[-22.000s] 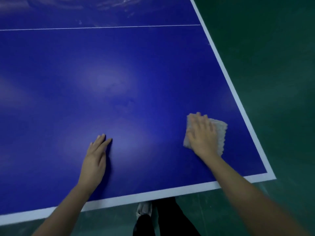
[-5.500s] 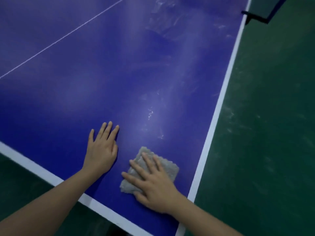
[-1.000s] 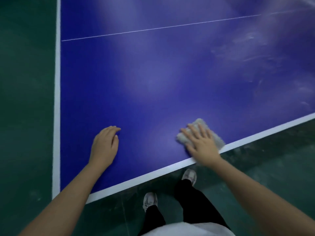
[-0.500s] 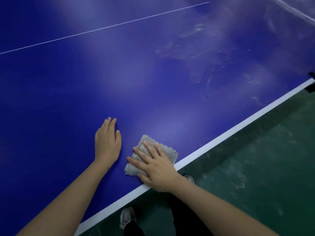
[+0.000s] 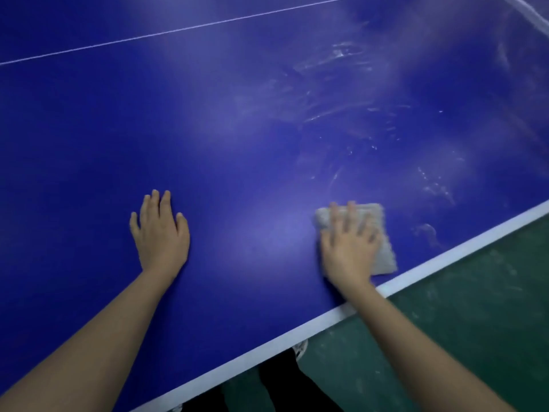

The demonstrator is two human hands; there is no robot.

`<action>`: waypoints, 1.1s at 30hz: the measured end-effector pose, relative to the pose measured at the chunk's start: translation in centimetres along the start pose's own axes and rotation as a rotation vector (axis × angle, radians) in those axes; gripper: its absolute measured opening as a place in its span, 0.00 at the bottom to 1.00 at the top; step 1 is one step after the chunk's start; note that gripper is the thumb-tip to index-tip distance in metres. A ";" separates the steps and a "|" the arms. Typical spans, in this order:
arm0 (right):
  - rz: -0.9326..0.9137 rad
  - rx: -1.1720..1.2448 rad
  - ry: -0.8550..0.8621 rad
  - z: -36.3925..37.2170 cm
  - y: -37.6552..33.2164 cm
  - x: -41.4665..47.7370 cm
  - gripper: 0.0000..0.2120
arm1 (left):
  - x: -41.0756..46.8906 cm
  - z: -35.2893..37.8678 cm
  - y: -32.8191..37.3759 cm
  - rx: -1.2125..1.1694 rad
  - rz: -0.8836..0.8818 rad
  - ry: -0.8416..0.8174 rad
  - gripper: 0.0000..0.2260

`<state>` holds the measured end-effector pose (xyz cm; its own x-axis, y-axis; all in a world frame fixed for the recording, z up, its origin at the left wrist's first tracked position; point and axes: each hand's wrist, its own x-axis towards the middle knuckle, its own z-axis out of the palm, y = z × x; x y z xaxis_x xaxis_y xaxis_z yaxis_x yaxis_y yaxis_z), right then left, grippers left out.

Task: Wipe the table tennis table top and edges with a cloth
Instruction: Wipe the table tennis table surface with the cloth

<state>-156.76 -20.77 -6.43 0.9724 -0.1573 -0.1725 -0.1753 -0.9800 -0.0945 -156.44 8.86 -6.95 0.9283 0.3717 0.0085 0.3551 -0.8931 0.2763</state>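
Observation:
The blue table tennis table top (image 5: 237, 129) fills most of the view, with a white edge band (image 5: 326, 318) running from lower left to right. A folded grey cloth (image 5: 381, 245) lies flat on the blue surface just inside that band. My right hand (image 5: 349, 248) presses flat on the cloth, fingers spread and blurred. My left hand (image 5: 162, 230) rests palm down on the bare blue surface to the left, holding nothing. Whitish smears (image 5: 341, 84) mark the surface beyond the cloth.
A thin white centre line (image 5: 178, 31) crosses the far part of the table. Green floor (image 5: 463, 316) lies past the edge at lower right. My dark trousers (image 5: 282, 388) and a shoe (image 5: 300, 347) show below the edge.
Over the last half second my right hand has slid the cloth to the right along the edge, away from my left hand, which stays planted on the table.

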 end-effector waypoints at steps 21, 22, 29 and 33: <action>-0.178 0.102 0.084 -0.8 -11.5 16.7 0.26 | 0.2 0.0 1.0 0.079 -0.051 -0.016 0.22; -0.332 0.089 0.073 0.0 -14.7 15.1 0.26 | 0.2 0.0 1.0 0.085 -0.052 -0.022 0.21; -0.997 -0.062 -0.062 -1.5 -21.0 19.7 0.24 | 0.2 -0.9 1.4 0.095 -0.071 -0.061 0.24; -0.534 -0.082 0.058 -3.4 -14.3 28.8 0.23 | 0.4 -0.9 1.4 0.088 -0.061 -0.067 0.25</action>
<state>-125.75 -11.69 -6.72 0.9303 0.3608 -0.0665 0.3557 -0.9314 -0.0767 -155.70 7.98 -5.68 0.9090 0.4109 -0.0704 0.4166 -0.8893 0.1885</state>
